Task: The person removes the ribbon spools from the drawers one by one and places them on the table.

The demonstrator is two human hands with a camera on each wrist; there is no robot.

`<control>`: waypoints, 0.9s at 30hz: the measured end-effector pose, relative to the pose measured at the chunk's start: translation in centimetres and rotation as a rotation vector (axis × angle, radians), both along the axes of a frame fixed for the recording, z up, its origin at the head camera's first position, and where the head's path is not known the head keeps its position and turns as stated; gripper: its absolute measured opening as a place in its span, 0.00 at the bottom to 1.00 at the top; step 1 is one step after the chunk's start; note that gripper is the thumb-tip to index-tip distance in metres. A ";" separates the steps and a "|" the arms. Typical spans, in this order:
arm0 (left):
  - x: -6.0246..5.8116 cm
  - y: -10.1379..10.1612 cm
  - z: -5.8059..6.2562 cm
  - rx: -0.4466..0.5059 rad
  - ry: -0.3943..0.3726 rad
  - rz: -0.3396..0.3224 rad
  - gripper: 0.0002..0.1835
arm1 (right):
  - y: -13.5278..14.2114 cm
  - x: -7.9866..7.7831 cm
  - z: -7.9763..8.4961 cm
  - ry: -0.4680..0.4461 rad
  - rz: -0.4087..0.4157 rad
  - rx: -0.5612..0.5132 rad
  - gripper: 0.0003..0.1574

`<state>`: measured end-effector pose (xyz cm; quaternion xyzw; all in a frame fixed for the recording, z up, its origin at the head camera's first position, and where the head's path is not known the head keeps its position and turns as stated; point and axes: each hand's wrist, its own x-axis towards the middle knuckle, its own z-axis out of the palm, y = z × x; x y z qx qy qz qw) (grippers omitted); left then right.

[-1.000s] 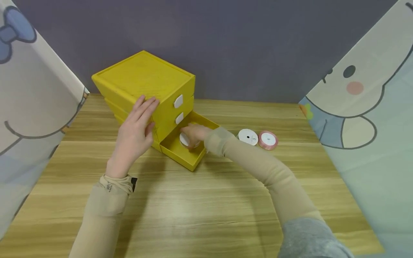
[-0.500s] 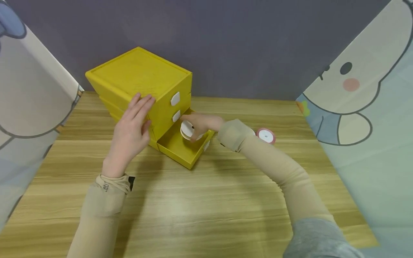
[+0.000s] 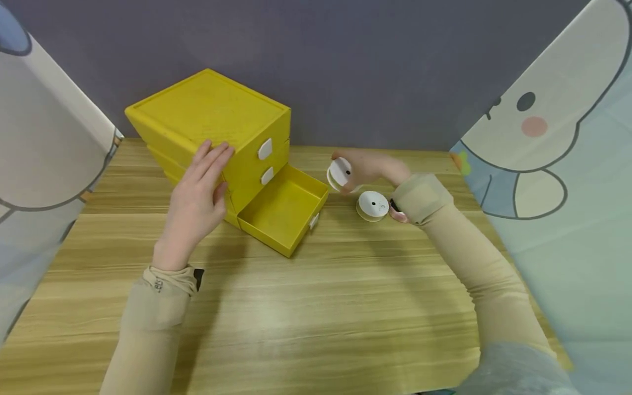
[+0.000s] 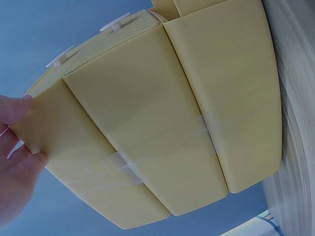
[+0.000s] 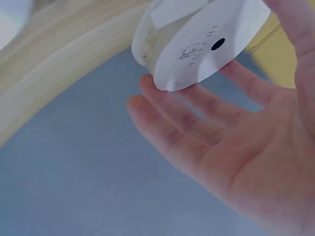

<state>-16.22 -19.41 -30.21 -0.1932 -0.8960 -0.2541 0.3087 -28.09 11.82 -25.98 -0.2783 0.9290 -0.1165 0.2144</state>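
Note:
My right hand [image 3: 367, 167] holds a white ribbon spool [image 5: 197, 51] between thumb and fingers, tilted above the table to the right of the drawer. Pale ribbon shows between its discs in the right wrist view. My left hand [image 3: 197, 203] rests with straight fingers against the upper side edge of a yellow drawer cabinet [image 3: 212, 115]; in the left wrist view its fingertips [image 4: 34, 160] touch the cabinet's [image 4: 133, 113] edge. The bottom drawer [image 3: 281, 211] is pulled out, and its floor shows bare. A second white spool [image 3: 372, 206] lies flat on the table below my right hand.
A pink ribbon spool [image 3: 399, 214] lies beside the white one, mostly hidden by my right wrist. Two upper drawers with white handles [image 3: 265, 148] are closed. A grey wall [image 3: 370, 71] stands behind the wooden table [image 3: 296, 307].
My right hand has lifted the white spool out of the drawer and carried it right, over the table. The left hand has stayed against the cabinet.

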 end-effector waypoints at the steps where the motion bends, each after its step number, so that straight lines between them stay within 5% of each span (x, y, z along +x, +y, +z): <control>1: 0.0 0.0 0.0 0.000 -0.001 0.000 0.33 | 0.8 -0.1 0.1 0.011 -0.008 0.012 0.48; 6: 0.0 0.0 0.0 -0.001 -0.002 -0.005 0.33 | 5.4 -0.3 -0.2 -0.002 -0.079 0.028 0.42; 13: 0.0 -0.1 -0.1 -0.003 -0.007 -0.001 0.33 | 10.7 -0.3 -1.4 -0.006 -0.177 0.119 0.50; 27: 0.0 -0.1 -0.2 -0.001 -0.007 -0.008 0.33 | 18.6 -0.2 -5.1 -0.024 -0.303 0.107 0.51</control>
